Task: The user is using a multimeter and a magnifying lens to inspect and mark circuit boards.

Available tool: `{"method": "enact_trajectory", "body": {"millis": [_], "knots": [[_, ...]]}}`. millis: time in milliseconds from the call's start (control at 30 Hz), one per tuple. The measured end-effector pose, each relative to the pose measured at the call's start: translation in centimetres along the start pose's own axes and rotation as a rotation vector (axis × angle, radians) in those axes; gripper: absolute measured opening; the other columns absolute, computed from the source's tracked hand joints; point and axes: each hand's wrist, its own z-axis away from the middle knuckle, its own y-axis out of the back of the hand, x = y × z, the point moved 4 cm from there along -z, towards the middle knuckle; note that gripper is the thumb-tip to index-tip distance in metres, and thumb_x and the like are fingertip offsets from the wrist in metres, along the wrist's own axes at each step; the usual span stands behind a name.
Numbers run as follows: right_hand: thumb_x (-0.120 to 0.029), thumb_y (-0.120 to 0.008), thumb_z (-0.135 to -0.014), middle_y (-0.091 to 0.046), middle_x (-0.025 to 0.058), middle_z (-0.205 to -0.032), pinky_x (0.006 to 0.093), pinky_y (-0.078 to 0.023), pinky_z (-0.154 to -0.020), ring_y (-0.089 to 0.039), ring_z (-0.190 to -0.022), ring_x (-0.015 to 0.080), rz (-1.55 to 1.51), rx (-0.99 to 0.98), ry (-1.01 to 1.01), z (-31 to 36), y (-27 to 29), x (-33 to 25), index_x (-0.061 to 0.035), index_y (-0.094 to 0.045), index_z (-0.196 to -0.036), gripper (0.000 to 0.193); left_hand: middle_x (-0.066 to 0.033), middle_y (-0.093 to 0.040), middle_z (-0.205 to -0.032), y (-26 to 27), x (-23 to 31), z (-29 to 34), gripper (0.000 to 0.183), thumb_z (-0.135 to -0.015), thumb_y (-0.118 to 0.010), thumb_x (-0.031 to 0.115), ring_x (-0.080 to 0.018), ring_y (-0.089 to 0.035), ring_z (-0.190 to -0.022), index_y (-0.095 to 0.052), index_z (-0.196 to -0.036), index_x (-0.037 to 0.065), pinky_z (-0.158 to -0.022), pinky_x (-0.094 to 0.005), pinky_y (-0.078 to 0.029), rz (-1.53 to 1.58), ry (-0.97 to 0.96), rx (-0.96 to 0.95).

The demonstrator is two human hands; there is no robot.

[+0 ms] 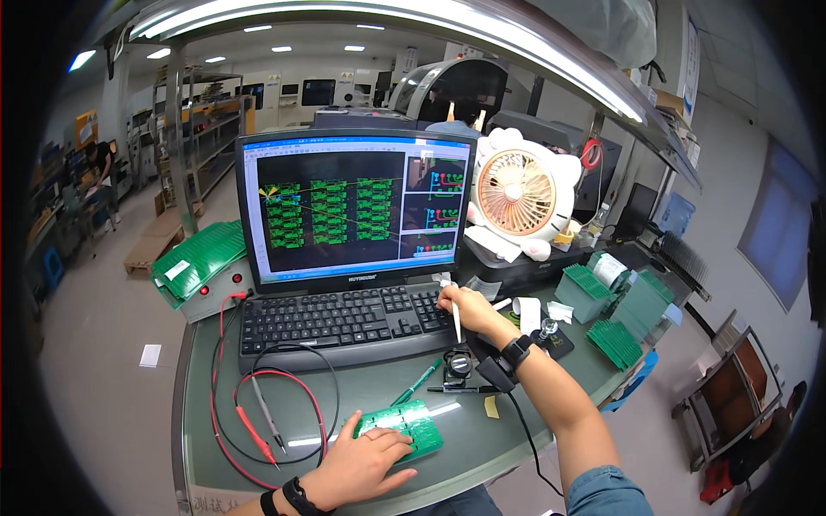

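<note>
My left hand [368,463] lies with its fingers stretched out over the near-left part of a green circuit board panel [420,426], which rests flat on the desk. My right hand [471,308] is closed around a slim white stick-like tool [456,324] and hovers at the number pad of a black keyboard [344,320]; whether a finger presses a key cannot be made out. Behind the keyboard, a monitor [335,211] displays green board layouts on a dark background. A green pen [417,383] lies just beyond the panel.
Red and black test leads [258,430] with probes coil on the left of the desk [202,404]. Stacked green boards [202,258] sit on a box at left. A white fan [516,191] stands right of the monitor, with racked boards [585,292] farther right and a black cable [525,430] nearer.
</note>
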Motion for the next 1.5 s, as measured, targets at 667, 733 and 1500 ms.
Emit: {"method": "enact_trajectory", "body": {"millis": [667,733,1500], "knots": [[-0.027,-0.054,-0.093,-0.07,0.0104,-0.082,0.0434,-0.043,-0.078,-0.063,-0.089,0.0306,0.101,0.073,-0.119,-1.6,0.5,0.9,-0.0081,-0.057,-0.094,0.019,0.0035,-0.062,-0.115,-0.5,-0.3,-0.1,0.034,-0.09,-0.057,0.042,-0.016,-0.057,-0.113,-0.064,-0.108,0.014,-0.109,-0.0606,-0.025,0.083,0.022,-0.018],[-0.026,-0.053,-0.093,-0.07,0.0102,-0.081,0.0428,-0.043,-0.077,-0.064,-0.087,0.03,0.023,0.078,-0.076,-1.5,0.6,0.2,-0.0076,-0.057,-0.092,0.019,0.0032,-0.062,-0.115,-0.5,-0.4,0.0,0.034,-0.09,-0.057,0.042,-0.0164,-0.057,-0.113,-0.063,-0.109,0.014,-0.109,-0.0607,-0.025,0.085,0.03,-0.027],[-0.024,-0.056,-0.093,-0.072,0.0087,-0.076,0.0342,-0.053,-0.069,-0.071,-0.077,0.0245,0.139,0.046,-0.219,2.8,2.1,1.3,-0.006,-0.064,-0.094,0.019,-0.0066,-0.066,-0.11,4.1,-4.0,0.6,0.032,-0.087,-0.06,0.034,-0.0243,-0.063,-0.103,-0.064,-0.109,0.011,-0.098,-0.0476,-0.041,0.192,0.252,0.223]]}}
